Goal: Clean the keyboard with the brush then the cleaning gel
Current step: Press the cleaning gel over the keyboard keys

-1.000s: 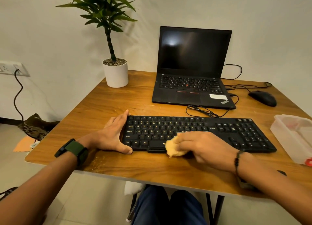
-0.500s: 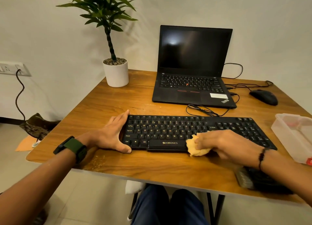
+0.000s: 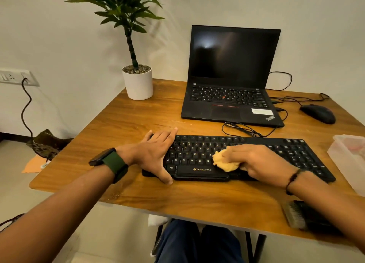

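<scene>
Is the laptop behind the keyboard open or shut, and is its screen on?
Open: the laptop has its lid raised, with its own keys and trackpad exposed. The screen looks off, dark with only a faint reflection.

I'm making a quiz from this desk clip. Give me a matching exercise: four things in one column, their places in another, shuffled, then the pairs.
Things:
1. gel
2. brush
3. mouse
4. plant pot

Places:
A. far left corner of the table
B. right of the laptop
C. under the right hand, on the keyboard
D. near right edge of the table

Pairs: 1-C, 2-D, 3-B, 4-A
</scene>
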